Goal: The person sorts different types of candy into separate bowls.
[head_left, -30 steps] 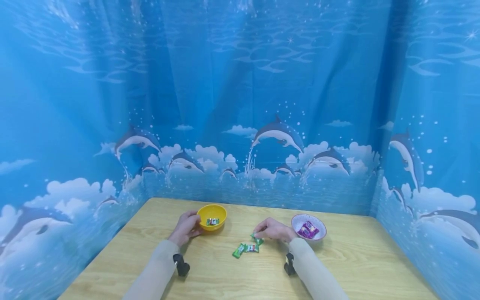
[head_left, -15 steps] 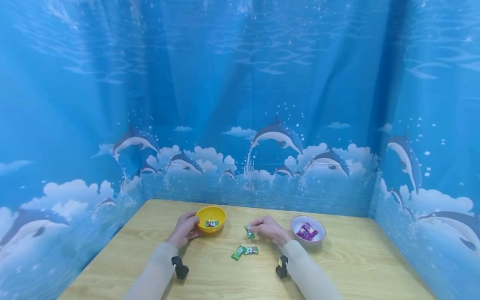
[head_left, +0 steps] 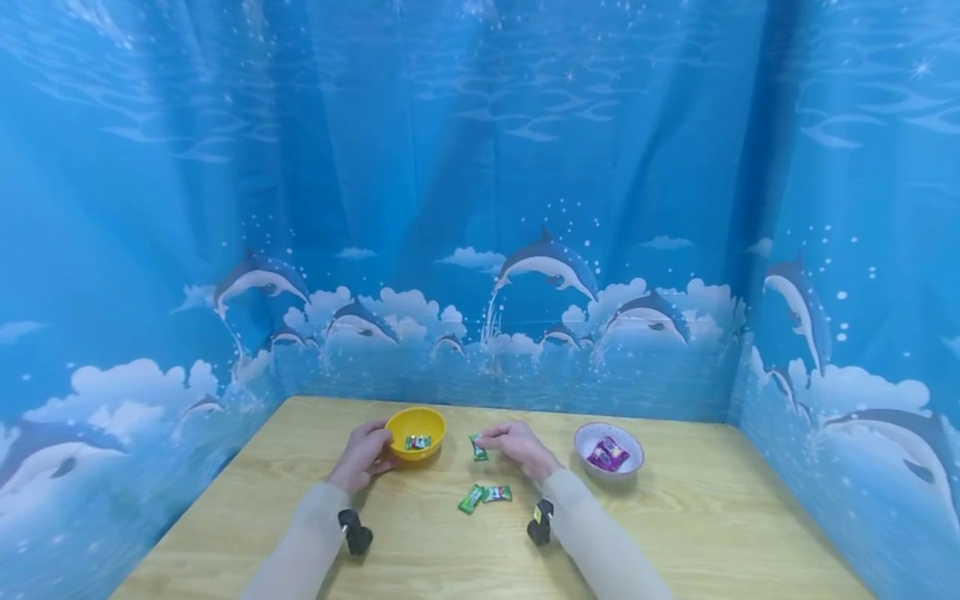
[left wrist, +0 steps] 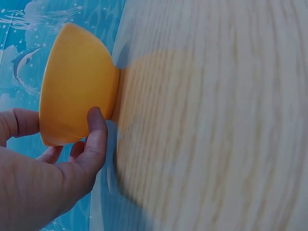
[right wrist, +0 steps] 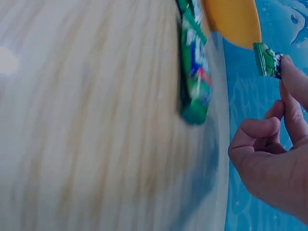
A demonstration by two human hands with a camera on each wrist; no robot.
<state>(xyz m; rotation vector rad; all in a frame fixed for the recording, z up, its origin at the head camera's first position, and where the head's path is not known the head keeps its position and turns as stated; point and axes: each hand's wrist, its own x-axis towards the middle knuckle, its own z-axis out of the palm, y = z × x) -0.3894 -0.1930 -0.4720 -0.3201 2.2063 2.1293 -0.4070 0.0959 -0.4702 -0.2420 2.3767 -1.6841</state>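
Note:
My left hand (head_left: 364, 457) grips the near left side of a yellow bowl (head_left: 435, 422), fingers at its rim and wall. In the left wrist view the bowl (left wrist: 79, 82) stands on the table with a fingertip pressed to its side. A green-wrapped candy (head_left: 417, 442) lies inside it. Between thumb and finger, my right hand (head_left: 519, 446) pinches another green-wrapped candy (right wrist: 267, 60), held above the table to the right of the bowl. Two more green candies (head_left: 497, 493) lie touching on the table below that hand.
A white bowl with a purplish rim (head_left: 636, 442) stands to the right, holding purple-wrapped candies (head_left: 608, 454). The wooden table (head_left: 712, 517) ends at a blue dolphin-print curtain (head_left: 480, 208) at the back and sides.
My right hand has lifted a green candy from beside the other two and carried it left toward the yellow bowl. The left hand keeps its grip on the bowl.

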